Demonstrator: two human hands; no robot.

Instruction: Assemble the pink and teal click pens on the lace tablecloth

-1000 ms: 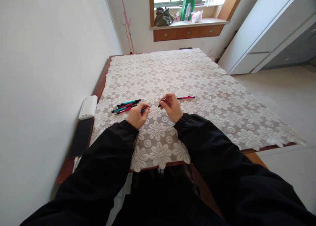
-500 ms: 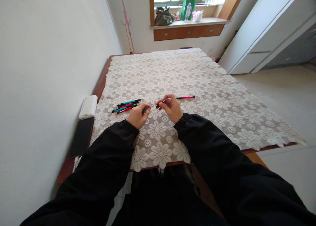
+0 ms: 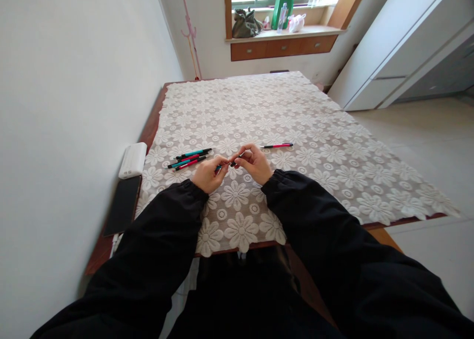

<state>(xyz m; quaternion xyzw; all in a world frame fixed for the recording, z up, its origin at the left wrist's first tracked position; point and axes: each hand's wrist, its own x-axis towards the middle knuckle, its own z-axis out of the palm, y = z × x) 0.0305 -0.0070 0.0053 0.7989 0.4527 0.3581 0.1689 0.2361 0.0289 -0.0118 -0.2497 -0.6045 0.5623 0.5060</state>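
Pens (image 3: 189, 160) lay left of frame centre near the left hand (image 3: 210, 174), which gripped a teal pen (image 3: 218, 168), while the right hand (image 3: 256, 166) pinched a black piece (image 3: 233, 164).

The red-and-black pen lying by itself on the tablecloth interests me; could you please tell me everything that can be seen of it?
The red-and-black pen is slim and straight, with a bright pinkish-red barrel and dark sections towards both ends; it looks like plastic. It lies flat, roughly crosswise, on the white floral tablecloth, just beyond the right hand. Its left end comes close to that hand; whether they touch is unclear. Any markings are too small to read.
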